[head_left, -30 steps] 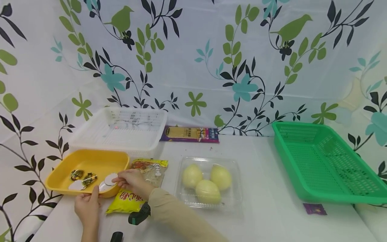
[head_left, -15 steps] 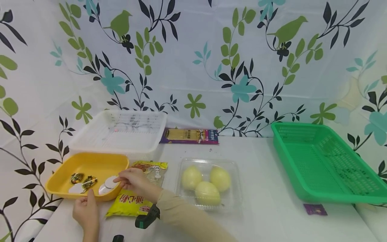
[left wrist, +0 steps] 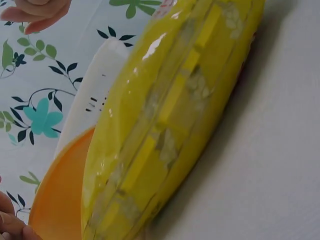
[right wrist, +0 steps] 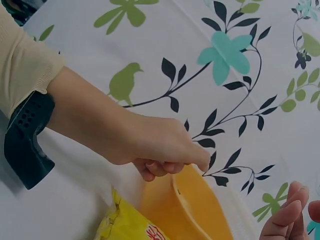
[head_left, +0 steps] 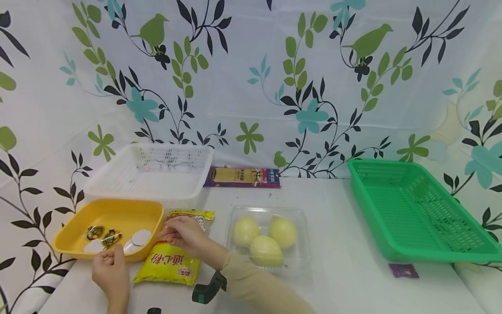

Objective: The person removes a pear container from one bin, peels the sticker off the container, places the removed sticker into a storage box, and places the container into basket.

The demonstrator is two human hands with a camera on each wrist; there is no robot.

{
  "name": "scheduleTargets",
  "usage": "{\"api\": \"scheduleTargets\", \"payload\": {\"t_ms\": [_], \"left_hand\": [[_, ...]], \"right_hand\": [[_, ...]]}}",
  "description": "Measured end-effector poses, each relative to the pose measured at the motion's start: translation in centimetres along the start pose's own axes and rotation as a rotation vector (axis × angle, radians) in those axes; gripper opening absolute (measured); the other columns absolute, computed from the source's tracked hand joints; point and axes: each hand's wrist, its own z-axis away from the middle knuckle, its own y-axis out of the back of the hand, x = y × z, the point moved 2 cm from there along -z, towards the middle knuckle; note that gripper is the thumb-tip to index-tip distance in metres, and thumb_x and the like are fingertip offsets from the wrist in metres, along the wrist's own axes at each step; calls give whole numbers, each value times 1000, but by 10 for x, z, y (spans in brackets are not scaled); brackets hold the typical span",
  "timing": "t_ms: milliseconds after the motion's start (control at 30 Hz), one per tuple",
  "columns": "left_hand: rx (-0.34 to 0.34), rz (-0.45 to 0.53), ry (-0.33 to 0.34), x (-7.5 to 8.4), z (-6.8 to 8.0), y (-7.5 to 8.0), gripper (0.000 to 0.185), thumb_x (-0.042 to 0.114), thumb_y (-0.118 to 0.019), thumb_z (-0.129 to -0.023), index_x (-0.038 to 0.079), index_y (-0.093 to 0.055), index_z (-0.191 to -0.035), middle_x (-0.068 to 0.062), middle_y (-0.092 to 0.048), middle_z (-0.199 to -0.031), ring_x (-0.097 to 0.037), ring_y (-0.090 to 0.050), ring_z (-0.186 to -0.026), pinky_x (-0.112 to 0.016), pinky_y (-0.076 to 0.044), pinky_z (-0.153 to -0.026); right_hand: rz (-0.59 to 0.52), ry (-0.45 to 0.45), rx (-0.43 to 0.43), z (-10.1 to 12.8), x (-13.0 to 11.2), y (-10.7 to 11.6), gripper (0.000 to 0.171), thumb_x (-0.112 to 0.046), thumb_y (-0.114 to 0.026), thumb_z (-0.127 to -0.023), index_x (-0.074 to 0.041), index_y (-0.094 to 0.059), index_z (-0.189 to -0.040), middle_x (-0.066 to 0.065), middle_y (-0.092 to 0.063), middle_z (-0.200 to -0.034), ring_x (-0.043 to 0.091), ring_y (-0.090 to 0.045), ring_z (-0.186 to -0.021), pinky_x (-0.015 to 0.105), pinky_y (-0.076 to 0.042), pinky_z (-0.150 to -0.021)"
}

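Note:
In the head view a yellow tray holds white discs and small dark-green patterned packets. My left hand is at its front rim, fingers loosely curled with nothing visible in them. My right hand hovers by the tray's right rim, over a yellow macaroni bag, fingers bent and nothing seen between them. In the right wrist view the left hand points toward the tray, while my right fingers enter at lower right. The bag covers much of the left wrist view.
Behind the tray stands a white basket, with a spaghetti packet to its right. A clear plastic box with pale yellow round fruits sits mid-table. At right are a green basket and a small purple packet.
My right hand has drawn back from the white discs to outside the tray's right rim. My left hand has dropped slightly away from the front rim, its thumb no longer overlapping the tray's inside.

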Motion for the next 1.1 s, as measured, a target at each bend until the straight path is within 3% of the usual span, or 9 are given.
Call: {"api": "scheduleTargets", "payload": {"t_ms": [233, 433, 500, 600, 667, 767, 900, 1000, 1100], "left_hand": [[-306, 40, -55, 15, 30, -27, 20, 18, -53, -89, 2, -44, -82, 9, -42, -43, -1, -33, -36, -18, -26, -34], [-402, 108, -153, 27, 54, -41, 17, 15, -54, -90, 2, -45, -82, 6, -39, -42, -2, -30, -36, -24, -23, -31], [-433, 172, -185, 24, 59, -48, 16, 14, -54, -90, 2, -45, -83, 4, -40, -43, -3, -32, -37, -22, -24, -33], [-494, 260, -184, 6, 62, -64, 17, 18, -54, -91, 3, -47, -86, 1, -41, -46, -7, -34, -38, -23, -26, -33], [-528, 275, -170, -10, 63, -76, 19, 25, -54, -91, 7, -48, -89, -2, -42, -47, -10, -36, -38, -24, -28, -33], [-584, 242, -164, -19, 67, -90, 22, 33, -53, -90, 12, -49, -92, -4, -44, -51, -14, -37, -41, -26, -30, -35], [-705, 242, -213, 1, 79, -94, 19, 32, -50, -92, 13, -49, -95, -4, -44, -54, -14, -35, -43, -26, -29, -35], [-785, 277, -250, 35, 92, -86, 16, 25, -50, -93, 9, -48, -94, -2, -44, -53, -13, -34, -42, -29, -25, -34], [-859, 292, -250, 65, 105, -78, 15, 20, -50, -93, 5, -47, -91, -2, -44, -52, -13, -34, -43, -29, -25, -35]], "right_hand": [[14, 46, -13, 19, -21, 20, 15, -15, -53, -90, -1, -54, -96, 6, -58, -73, 11, -48, -57, 17, -43, -53], [27, 142, -78, 32, -36, 39, 14, -12, -48, -92, 1, -47, -98, 6, -57, -73, 9, -47, -57, 17, -41, -52], [34, 169, -69, 35, -42, 46, 15, -12, -48, -92, 2, -47, -99, 6, -57, -74, 9, -48, -58, 17, -41, -53], [52, 177, -46, 43, -48, 58, 20, -13, -48, -93, 3, -47, -103, 8, -57, -76, 10, -48, -60, 18, -42, -54], [37, 151, -42, 51, -52, 67, 22, -13, -47, -93, 4, -47, -106, 8, -56, -79, 11, -48, -63, 18, -43, -57], [-78, 98, -64, 63, -61, 81, 19, -13, -45, -94, 1, -48, -107, 9, -55, -81, 12, -47, -66, 19, -41, -60], [-205, 81, -122, 81, -74, 104, 15, -12, -39, -95, -4, -48, -104, 7, -55, -79, 13, -43, -65, 21, -37, -60], [-151, 153, -163, 92, -87, 124, 15, -10, -34, -96, -6, -45, -105, 4, -55, -77, 12, -43, -62, 21, -35, -59], [-71, 253, -129, 105, -98, 147, 20, -7, -29, -97, -4, -39, -114, 2, -54, -72, 10, -43, -58, 19, -35, -55]]}}
